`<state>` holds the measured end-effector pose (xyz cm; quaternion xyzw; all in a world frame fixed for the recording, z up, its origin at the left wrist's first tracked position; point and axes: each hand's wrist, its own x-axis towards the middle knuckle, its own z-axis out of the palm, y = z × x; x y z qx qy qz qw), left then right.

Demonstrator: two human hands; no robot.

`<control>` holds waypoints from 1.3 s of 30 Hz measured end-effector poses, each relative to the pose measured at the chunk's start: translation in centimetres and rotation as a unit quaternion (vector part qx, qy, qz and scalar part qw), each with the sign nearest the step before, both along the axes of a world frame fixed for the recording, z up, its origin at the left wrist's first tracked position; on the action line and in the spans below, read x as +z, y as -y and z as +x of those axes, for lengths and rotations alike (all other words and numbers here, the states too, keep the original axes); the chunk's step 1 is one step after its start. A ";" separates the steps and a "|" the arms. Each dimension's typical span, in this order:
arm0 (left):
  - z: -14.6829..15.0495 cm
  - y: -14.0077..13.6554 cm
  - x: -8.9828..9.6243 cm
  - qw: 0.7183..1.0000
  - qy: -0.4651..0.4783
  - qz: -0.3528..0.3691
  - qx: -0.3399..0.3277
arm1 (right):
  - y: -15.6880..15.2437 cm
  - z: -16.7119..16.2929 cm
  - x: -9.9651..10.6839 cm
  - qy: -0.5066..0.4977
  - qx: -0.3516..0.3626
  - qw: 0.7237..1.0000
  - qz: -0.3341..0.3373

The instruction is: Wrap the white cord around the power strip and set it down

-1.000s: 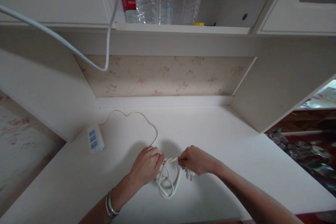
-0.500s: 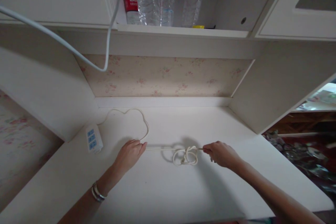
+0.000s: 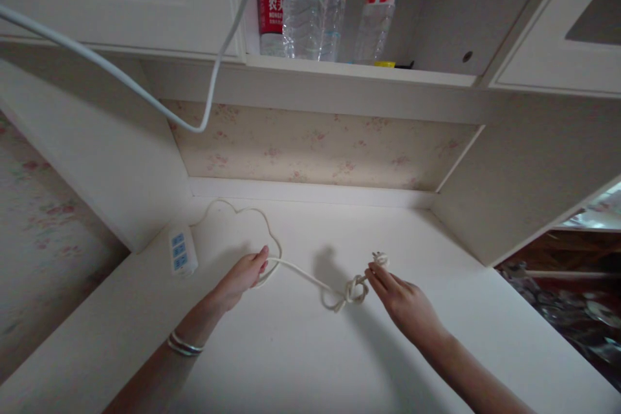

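Note:
A white power strip (image 3: 182, 252) with blue sockets lies at the left of the white surface. Its cream power cord (image 3: 305, 273) loops behind my left hand (image 3: 242, 278), which is closed on it, and runs on toward the right. Close to my right hand (image 3: 398, 294) the cord is gathered in a loose, tangled knot (image 3: 356, 290). My right fingers pinch the cord between that knot and the plug (image 3: 381, 260), whose prongs show just above the fingertips. The cord between my hands sags slightly.
Overhead, an open cabinet shelf (image 3: 359, 71) holds several clear plastic bottles (image 3: 305, 13). A thick pale cable (image 3: 121, 81) hangs across the upper left. Side panels (image 3: 524, 162) border the white desk top (image 3: 291, 356). Clutter (image 3: 567, 304) shows beyond the right edge.
The cord between my hands has gone from taut to slack. The knot looks smaller and tighter, and the plug now shows above my right fingers. The view has shifted slightly.

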<state>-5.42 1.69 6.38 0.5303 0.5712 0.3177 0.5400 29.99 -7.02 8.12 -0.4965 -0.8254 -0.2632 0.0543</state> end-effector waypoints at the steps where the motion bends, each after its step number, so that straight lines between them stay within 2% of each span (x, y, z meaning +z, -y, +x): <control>1: 0.4 -0.2 0.4 0.999 0.040 -0.015 -0.003 | 0.0 -0.7 0.3 0.002 0.035 0.999 0.015; 4: 1.7 -0.3 1.8 0.980 0.194 -0.045 -0.011 | 0.0 -3.0 1.4 -0.008 0.114 0.993 0.032; 6: 2.7 0.0 3.0 0.967 0.251 -0.023 -0.036 | -0.1 -4.3 1.9 -0.016 0.143 0.989 0.039; 9: 3.8 0.8 4.6 0.972 0.218 0.047 -0.079 | -0.3 -5.5 2.6 -0.029 0.158 0.986 0.051; 13: 4.3 1.2 5.3 0.984 0.126 0.057 -0.112 | -0.5 -6.0 3.7 -0.049 0.182 0.980 0.071; 15: 4.7 1.0 5.0 0.989 0.085 0.066 -0.099 | -0.3 -6.5 4.5 -0.048 0.208 0.974 0.070; 18: 6.1 0.9 4.5 0.991 0.041 0.116 -0.043 | -0.2 -7.9 5.8 -0.039 0.240 0.968 0.056; 22: 8.3 1.7 4.0 0.976 0.043 0.210 -0.024 | -0.5 -9.5 6.6 -0.058 0.248 0.966 0.043; 26: 9.0 2.9 3.9 0.953 0.062 0.282 -0.092 | -1.0 -9.9 5.5 -0.092 0.235 0.967 0.028; 30: 8.6 3.8 4.4 0.940 0.077 0.280 -0.180 | -1.0 -9.7 4.2 -0.077 0.229 0.970 0.022; 33: 8.3 4.2 4.9 0.931 0.083 0.259 -0.243 | -0.8 -9.8 4.4 -0.087 0.237 0.968 0.007; 35: 8.3 4.5 5.0 0.930 0.081 0.258 -0.250 | -0.7 -10.0 4.9 -0.101 0.251 0.963 0.003; 39: 8.9 4.9 4.2 0.928 0.067 0.293 -0.220 | -1.1 -10.2 5.4 -0.134 0.291 0.947 -0.011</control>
